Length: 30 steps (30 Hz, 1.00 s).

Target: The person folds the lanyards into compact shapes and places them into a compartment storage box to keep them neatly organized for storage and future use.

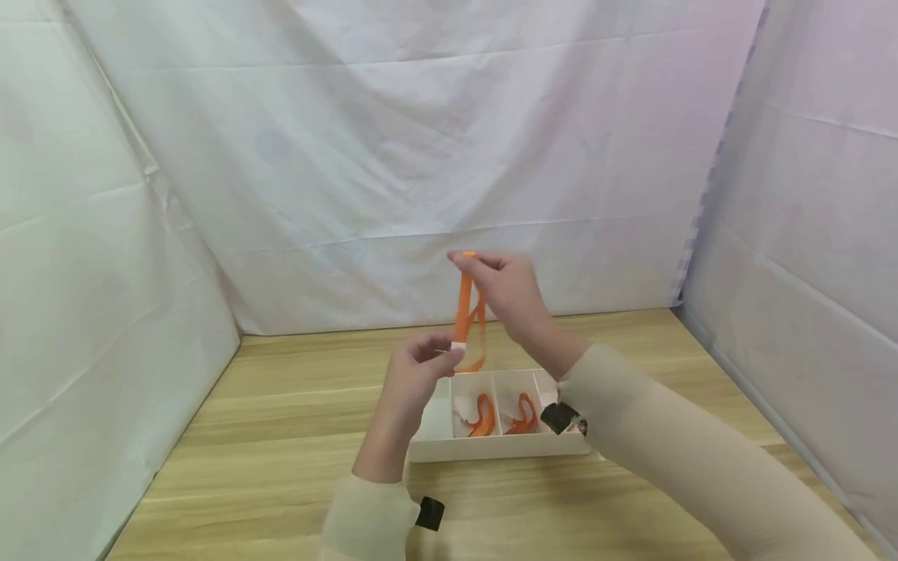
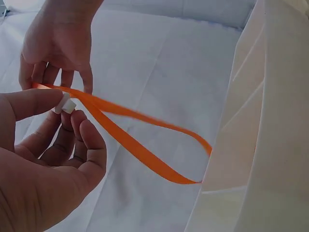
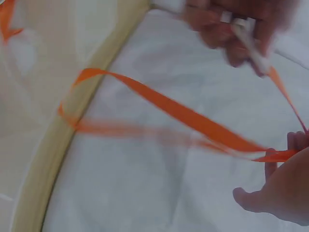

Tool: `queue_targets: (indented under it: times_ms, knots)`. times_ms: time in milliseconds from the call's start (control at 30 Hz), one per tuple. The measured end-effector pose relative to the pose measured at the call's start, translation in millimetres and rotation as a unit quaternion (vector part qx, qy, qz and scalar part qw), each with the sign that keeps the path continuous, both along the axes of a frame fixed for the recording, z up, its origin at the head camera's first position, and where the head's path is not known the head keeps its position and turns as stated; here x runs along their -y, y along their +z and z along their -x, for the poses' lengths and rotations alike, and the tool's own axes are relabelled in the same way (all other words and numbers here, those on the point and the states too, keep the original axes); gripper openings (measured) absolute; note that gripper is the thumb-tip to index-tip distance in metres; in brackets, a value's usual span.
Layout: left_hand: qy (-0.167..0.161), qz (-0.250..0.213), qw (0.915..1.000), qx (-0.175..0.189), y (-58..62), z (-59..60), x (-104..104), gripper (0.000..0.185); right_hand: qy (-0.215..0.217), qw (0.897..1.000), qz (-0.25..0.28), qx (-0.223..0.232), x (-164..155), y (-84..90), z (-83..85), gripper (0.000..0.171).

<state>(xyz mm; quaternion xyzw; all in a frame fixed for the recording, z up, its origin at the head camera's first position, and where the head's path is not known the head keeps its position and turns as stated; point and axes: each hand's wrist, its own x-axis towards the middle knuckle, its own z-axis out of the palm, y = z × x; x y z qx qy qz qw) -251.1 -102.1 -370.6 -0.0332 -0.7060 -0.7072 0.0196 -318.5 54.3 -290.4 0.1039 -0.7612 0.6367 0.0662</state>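
Above the box, an orange lanyard (image 1: 464, 310) is held between both hands. My left hand (image 1: 412, 378) pinches the white plastic piece (image 2: 69, 106) at its lower end between thumb and fingers. Higher up, my right hand (image 1: 512, 294) pinches the orange strap near its top. The rest of the strap hangs down as a loose loop toward the box's far edge. Below stands a white divided box (image 1: 500, 448). Two of its middle compartments hold a folded orange lanyard (image 1: 483, 417) and another orange lanyard (image 1: 522, 417). The right forearm hides part of the right-hand compartment.
The box sits on a wood-grain table (image 1: 281, 444). White cloth (image 1: 421, 156) hangs behind the table and along both sides. A dark wrist device (image 1: 430, 513) is on the left sleeve, and another dark wrist device (image 1: 559, 418) is over the box's right end.
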Motion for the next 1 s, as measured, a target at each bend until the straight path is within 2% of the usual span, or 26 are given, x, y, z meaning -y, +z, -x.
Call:
queue_targets:
  times_ms: [67, 167, 267, 367, 533, 667, 733, 833, 933, 1000]
  knots:
    - [-0.008, -0.001, 1.0, -0.004, 0.9, -5.8, -4, 0.019, -0.001, 1.0, 0.02, 0.007, -5, 13.4, -5.8, 0.025]
    - [-0.024, 0.008, 0.9997, -0.008, 1.1, -15.5, -9, 0.015, -0.001, 1.0, 0.024, 0.013, -13, 28.5, -13.8, 0.026]
    - [-0.051, 0.024, 0.9984, -0.004, -1.8, -26.2, -15, 0.014, -0.001, 1.0, 0.008, 0.011, -22, 37.5, -24.0, 0.028]
    - [-0.085, 0.04, 0.9956, -0.003, -6.4, -35.9, -20, 0.015, 0.012, 1.0, -0.005, -0.013, -31, 42.1, -35.5, 0.028]
    - [-0.159, 0.102, 0.9818, -0.02, -15.4, -44.0, -18, 0.012, 0.037, 0.999, -0.021, -0.031, -42, 42.8, -58.3, 0.029]
    - [-0.203, 0.154, 0.966, -0.043, -20.1, -45.7, -14, 0.015, 0.034, 0.999, -0.031, -0.005, -47, 37.0, -78.9, 0.031]
    - [-0.206, 0.16, 0.9636, -0.059, -19.4, -46.6, -14, 0.017, 0.032, 0.999, -0.021, 0.002, -48, 30.5, -87.1, 0.031]
    - [-0.173, 0.15, 0.9683, -0.1, -14.0, -47.3, -16, 0.019, 0.03, 0.999, 0.002, 0.011, -45, 18.9, -95.8, 0.03]
    - [-0.135, 0.101, 0.9754, -0.142, -6.1, -47.2, -21, 0.02, 0.036, 0.999, 0.028, 0.022, -41, 8.9, -101.0, 0.028]
    - [-0.123, 0.062, 0.9785, -0.154, -0.7, -46.8, -24, 0.022, 0.043, 0.998, 0.044, 0.028, -38, 4.1, -102.8, 0.028]
